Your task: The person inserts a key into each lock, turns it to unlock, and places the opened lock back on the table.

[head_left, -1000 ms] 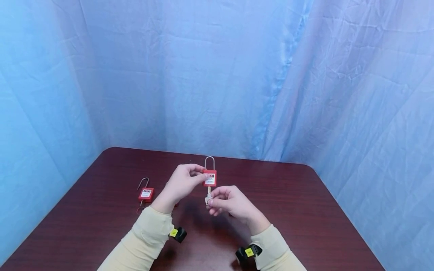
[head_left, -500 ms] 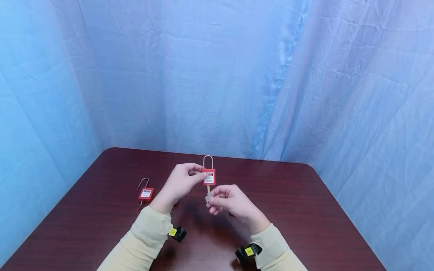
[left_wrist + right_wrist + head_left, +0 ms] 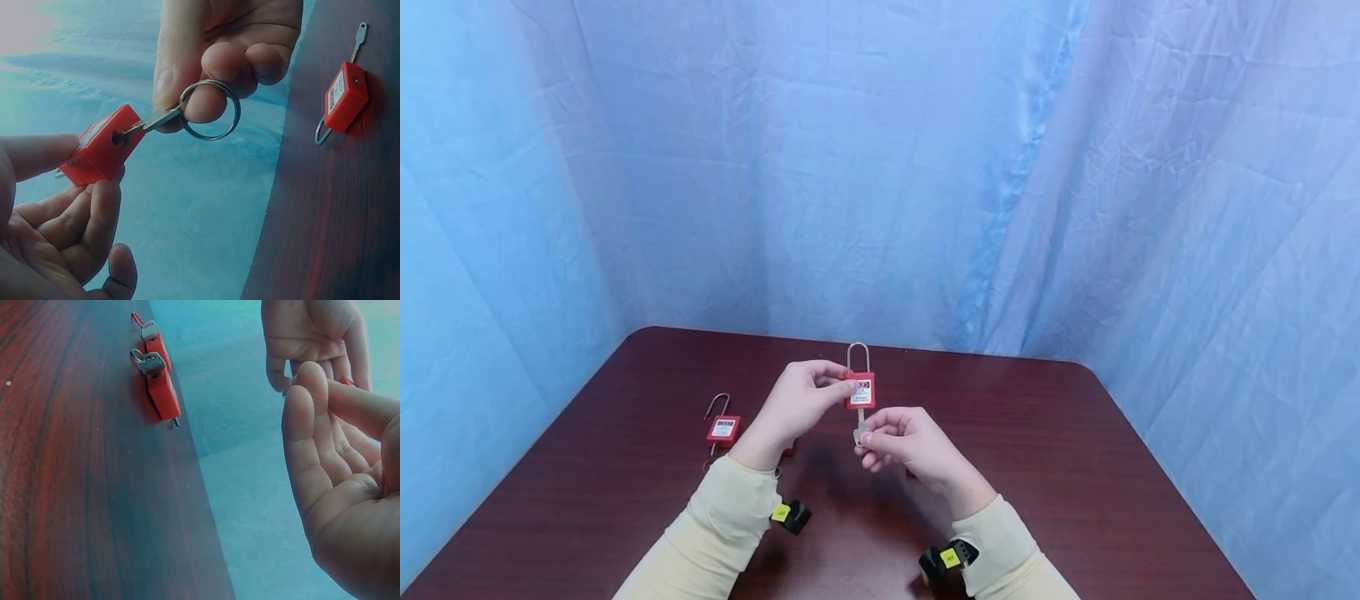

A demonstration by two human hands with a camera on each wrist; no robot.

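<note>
My left hand (image 3: 838,390) pinches a red padlock (image 3: 861,392) by its body and holds it upright above the table, its long steel shackle (image 3: 858,354) pointing up. Below it, my right hand (image 3: 867,440) pinches a silver key (image 3: 859,432) that sits in the keyhole on the padlock's underside. The left wrist view shows the key (image 3: 156,119) entering the padlock (image 3: 100,153), with a key ring (image 3: 209,109) around a finger of the right hand (image 3: 219,44). In the right wrist view only a red sliver of the padlock shows past the fingers.
A second red padlock (image 3: 722,427) lies on the dark wooden table (image 3: 1075,467) to the left of my left forearm. The right wrist view shows two red padlocks there, one (image 3: 161,387) with a key in it and one (image 3: 150,334) behind it. Blue cloth hangs on all sides.
Both hands and the padlock have shifted slightly up and left. The right hand has closed in on the padlock, and less of the key shows below it.
</note>
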